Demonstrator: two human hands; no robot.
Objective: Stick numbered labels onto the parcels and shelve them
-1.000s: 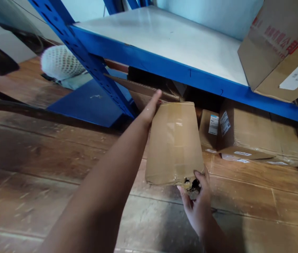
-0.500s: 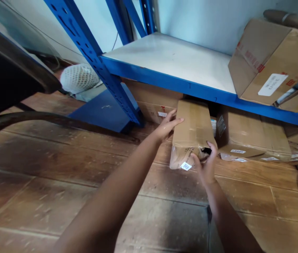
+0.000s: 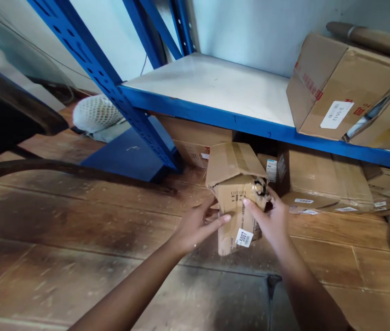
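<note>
A brown cardboard box (image 3: 232, 161) juts out from under the lowest shelf, its near end facing me. One front flap hangs down and bears a white label (image 3: 244, 237) reading 5007. My left hand (image 3: 198, 225) is at the flap's left edge, thumb on its face and fingers behind. On the other side my right hand (image 3: 272, 216) grips the flap's right edge, thumb on the front. Dark contents and clear plastic show at a gap in the upper right corner. The rest of the inside is hidden.
A blue metal rack with a white shelf (image 3: 212, 87) stands over the box. More cartons (image 3: 312, 177) sit under it to the right, and another carton (image 3: 346, 87) rests on top. A dark chair (image 3: 15, 105) is at left, a netted white bundle (image 3: 96, 115) behind it.
The box has come out towards me and its front flap now hangs further down. My left hand has moved from the box's side to the flap; my right hand stays at the right edge.
</note>
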